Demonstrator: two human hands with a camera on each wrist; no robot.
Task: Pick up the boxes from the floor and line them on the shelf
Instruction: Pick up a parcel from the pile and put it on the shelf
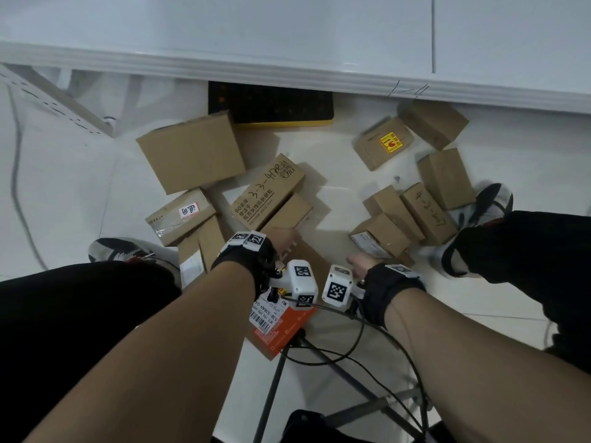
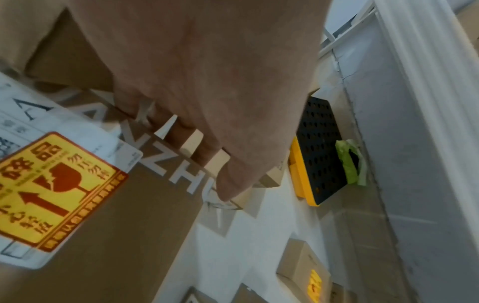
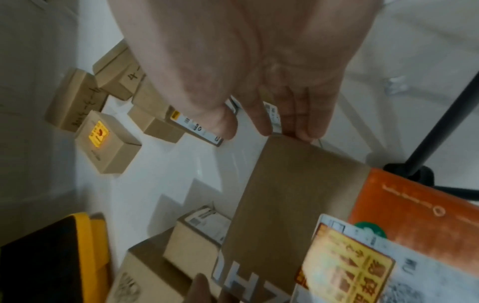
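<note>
A large flat cardboard box (image 1: 281, 330) with an orange end, a shipping label and a yellow fragile sticker (image 2: 51, 188) lies tilted between my legs. My left hand (image 1: 284, 243) is at its far end, and its fingers (image 2: 202, 147) curl over the edge by the white letters. My right hand (image 1: 359, 263) reaches the box's right corner. There its straight fingers (image 3: 298, 127) touch the edge of the brown face (image 3: 285, 194), with the thumb spread apart. Several more cardboard boxes lie on the white floor, among them a big plain one (image 1: 192, 151) and a printed one (image 1: 268, 193).
A cluster of small boxes (image 1: 399, 219) sits at the right by my right shoe (image 1: 486, 203); one carries a fragile sticker (image 1: 383, 145). A black and yellow perforated board (image 1: 271, 103) lies under the white shelf edge (image 1: 287, 75). Stand legs and cables (image 1: 335, 372) run below my arms.
</note>
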